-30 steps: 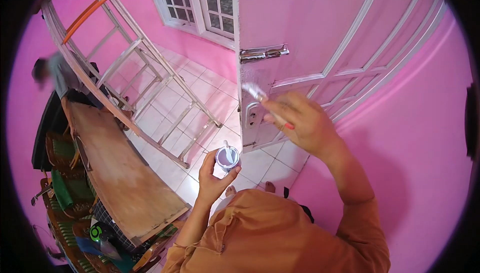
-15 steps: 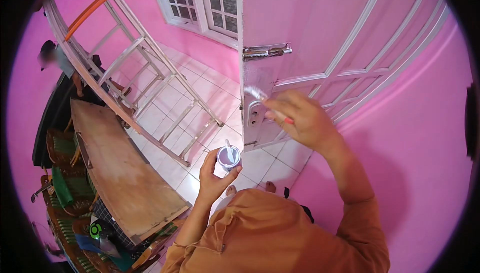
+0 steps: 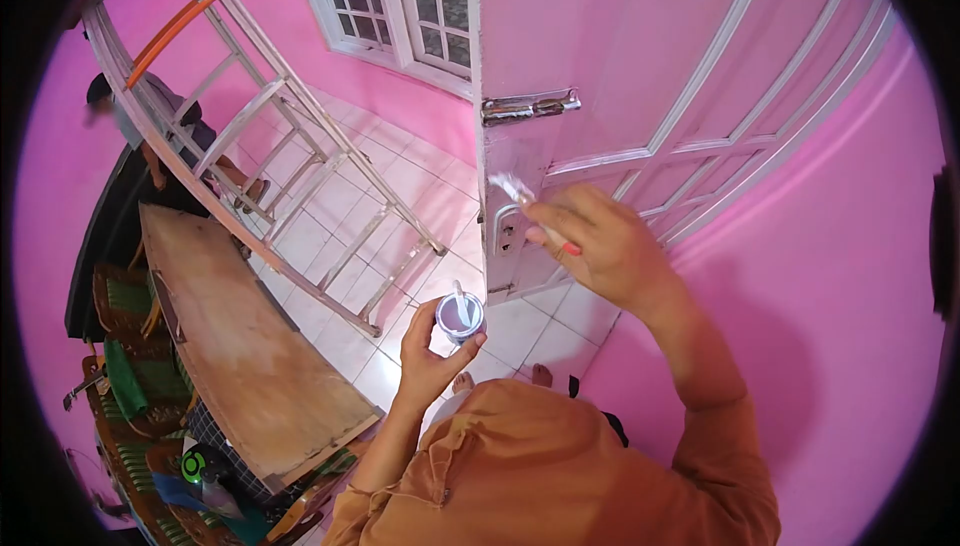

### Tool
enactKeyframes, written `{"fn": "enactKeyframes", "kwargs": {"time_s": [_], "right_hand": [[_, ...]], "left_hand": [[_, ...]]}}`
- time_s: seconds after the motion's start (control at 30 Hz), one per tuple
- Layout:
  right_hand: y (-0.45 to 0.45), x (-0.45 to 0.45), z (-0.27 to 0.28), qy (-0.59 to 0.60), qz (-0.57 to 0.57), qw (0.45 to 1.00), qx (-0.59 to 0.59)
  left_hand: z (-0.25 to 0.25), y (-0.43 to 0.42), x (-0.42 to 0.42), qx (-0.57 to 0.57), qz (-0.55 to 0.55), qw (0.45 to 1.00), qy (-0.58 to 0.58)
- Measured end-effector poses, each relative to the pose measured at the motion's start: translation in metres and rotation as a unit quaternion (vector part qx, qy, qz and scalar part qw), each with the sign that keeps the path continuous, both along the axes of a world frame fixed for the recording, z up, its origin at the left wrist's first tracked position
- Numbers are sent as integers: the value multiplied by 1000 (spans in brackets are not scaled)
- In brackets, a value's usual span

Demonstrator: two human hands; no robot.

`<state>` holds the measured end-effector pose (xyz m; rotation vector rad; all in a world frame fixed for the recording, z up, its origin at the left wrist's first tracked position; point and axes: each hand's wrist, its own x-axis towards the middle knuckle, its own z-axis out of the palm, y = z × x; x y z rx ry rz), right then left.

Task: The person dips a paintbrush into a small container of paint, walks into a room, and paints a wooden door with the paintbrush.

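My left hand [image 3: 427,354] is wrapped round a small paint can [image 3: 461,317], held upright in front of my body. A pale stick or spatula [image 3: 460,298] stands in the can. In my right hand [image 3: 598,238] is a paintbrush [image 3: 514,189] with whitish bristles and a red handle end. Its bristles are at the edge of the pink door [image 3: 600,46], above the lock plate [image 3: 508,231]; whether they touch the door I cannot tell. Above the brush a metal bolt latch [image 3: 530,106] is fixed to the door.
A metal stepladder [image 3: 290,146] stands at the left on white tiles. Beyond it is another person [image 3: 130,116]. A wooden board [image 3: 250,336] lies beside carved chairs [image 3: 125,306] with green cushions. A pink wall [image 3: 800,336] rises at my right, and a white-framed window [image 3: 400,6] is ahead.
My right hand and the brush have shifted very slightly downward. The other person behind the ladder has moved a little. My left hand keeps its hold on the can.
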<state>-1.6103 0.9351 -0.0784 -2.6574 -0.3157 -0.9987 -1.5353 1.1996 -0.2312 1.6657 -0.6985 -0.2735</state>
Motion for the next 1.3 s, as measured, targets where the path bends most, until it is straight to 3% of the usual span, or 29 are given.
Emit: {"fn": "enactKeyframes", "kwargs": {"time_s": [0.1,0.3,0.5,0.57,0.7,0.8,1.0,1.2,1.3], "right_hand": [[-12,15,-27,0,4,1000,-1],[-18,13,13,-80,-17,997,6],[-15,0,-9,6,17,1000,0],[-22,11,-23,-5,7,1000,-1],[-27,17,4,-79,-10,997,-17],[-25,0,19,-81,-33,996,-4],[-29,4,-18,18,12,1000,-2],[-33,4,17,-93,-31,995,-11],[-32,-13,17,-52,3,999,-1]], "left_hand": [[1,-2,1,-14,20,1000,-20],[-3,-1,3,-13,22,999,-23],[-4,-3,0,0,-6,1000,1],[0,-7,-1,-22,22,999,-13],[4,-6,1,-15,13,1000,-12],[-1,-3,0,18,-3,1000,-14],[-3,-5,-2,4,-17,1000,13],[3,-6,-1,15,-15,1000,-3],[5,-7,-3,17,-5,1000,-12]]}}
